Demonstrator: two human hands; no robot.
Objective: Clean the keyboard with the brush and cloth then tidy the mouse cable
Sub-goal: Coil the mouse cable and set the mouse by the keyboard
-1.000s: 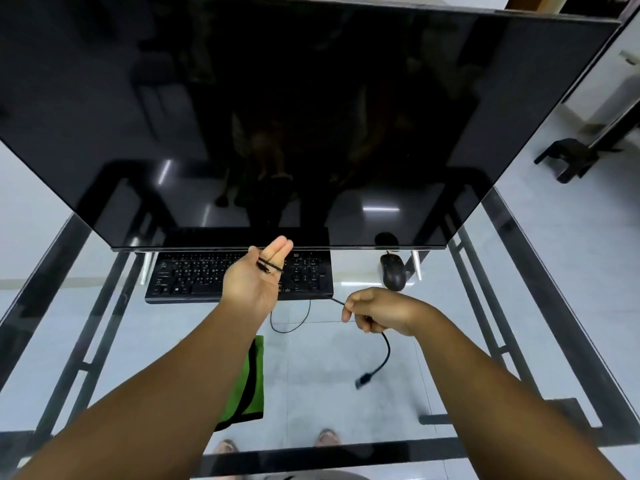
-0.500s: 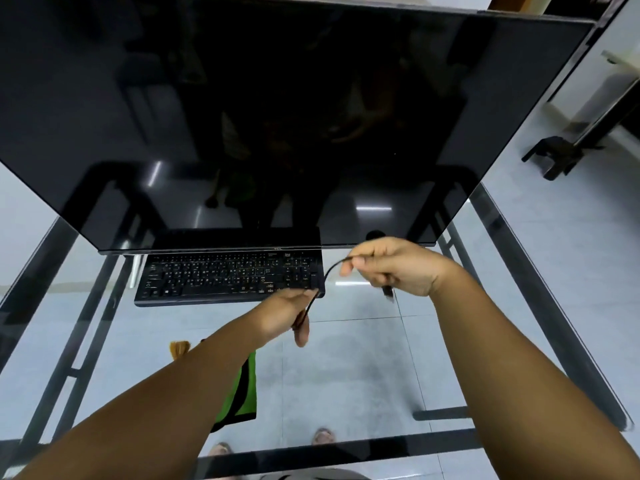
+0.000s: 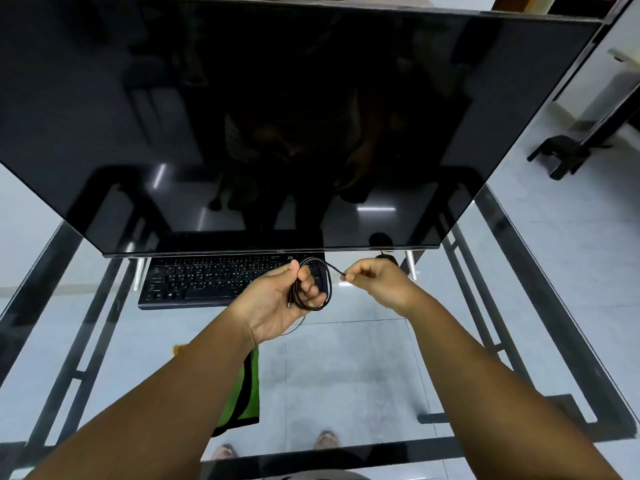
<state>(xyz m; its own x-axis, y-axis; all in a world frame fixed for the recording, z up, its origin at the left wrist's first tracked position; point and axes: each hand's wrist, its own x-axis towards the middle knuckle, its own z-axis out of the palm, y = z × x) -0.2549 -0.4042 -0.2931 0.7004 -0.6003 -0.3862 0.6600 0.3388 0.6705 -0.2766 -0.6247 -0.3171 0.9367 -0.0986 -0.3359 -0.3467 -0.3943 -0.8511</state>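
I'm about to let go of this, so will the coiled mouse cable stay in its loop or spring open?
Likely springs open: the mouse cable is thin and only the left hand holds the loop. Probably light and floppy; the strand to the right hand bends easily.

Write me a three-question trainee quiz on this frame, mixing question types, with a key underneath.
1. True or false: the left hand holds loops of the mouse cable.
2. Multiple choice: where is the right hand gripping? A) the keyboard B) the cable's straight run beside the coil C) the green cloth
3. Fill in: the keyboard lies on the glass desk just below the bottom edge of the ____.

Key:
1. True; the coil hangs around its curled fingers.
2. B; thumb and finger pinch the cable.
3. The monitor.
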